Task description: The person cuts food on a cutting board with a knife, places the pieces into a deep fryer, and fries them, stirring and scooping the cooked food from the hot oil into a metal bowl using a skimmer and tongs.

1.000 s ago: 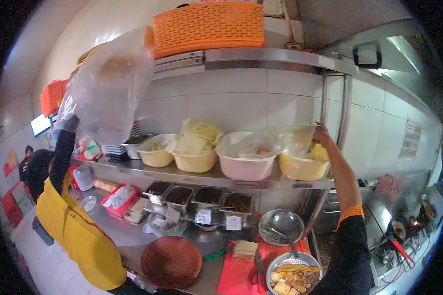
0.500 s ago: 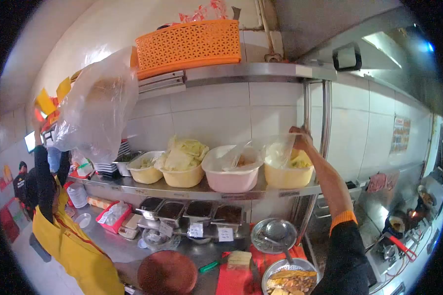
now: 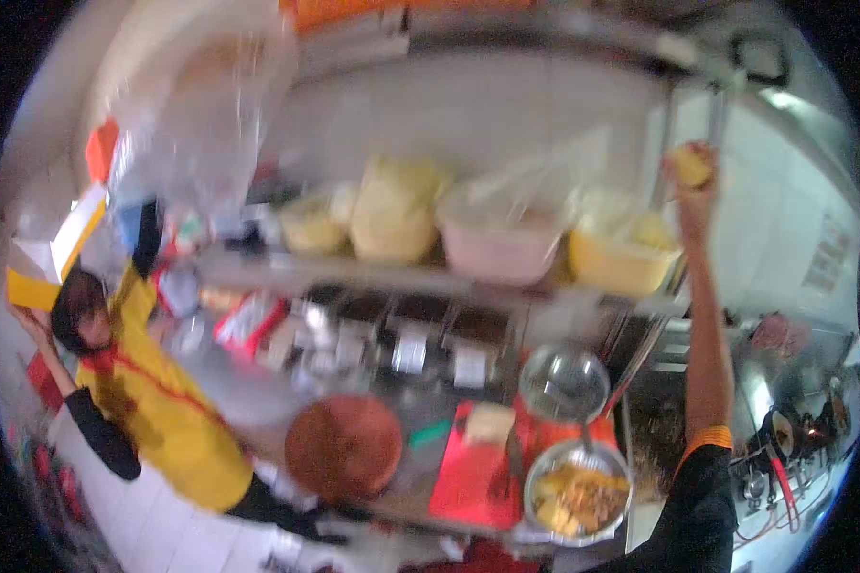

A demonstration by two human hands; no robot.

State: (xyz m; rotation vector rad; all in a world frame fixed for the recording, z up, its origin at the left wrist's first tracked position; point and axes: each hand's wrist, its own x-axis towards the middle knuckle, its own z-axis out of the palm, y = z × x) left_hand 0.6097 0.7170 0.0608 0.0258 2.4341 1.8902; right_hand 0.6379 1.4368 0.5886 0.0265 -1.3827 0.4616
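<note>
My right hand [image 3: 695, 170] is raised at the upper right, fingers closed around a small yellowish piece [image 3: 693, 172]; motion blur hides what kind of food it is. Below and left of the hand, the yellow tub [image 3: 621, 263] stands on the steel shelf with clear plastic over part of its yellowish contents. Beside it is a pink tub [image 3: 502, 244], also partly under plastic. My left hand is out of view.
Below the shelf are a red cutting board [image 3: 473, 487], a bowl of cooked food [image 3: 580, 492], a steel strainer [image 3: 564, 382] and a round reddish-brown board [image 3: 344, 447]. A co-worker in a yellow apron [image 3: 177, 420] holds a yellow-and-white box [image 3: 62, 244] at left. A stove [image 3: 784, 439] stands at right.
My right hand has come out of the yellow tub's plastic and risen up and right, with a yellowish piece in it. My view has tilted down; the co-worker has turned toward me with a box.
</note>
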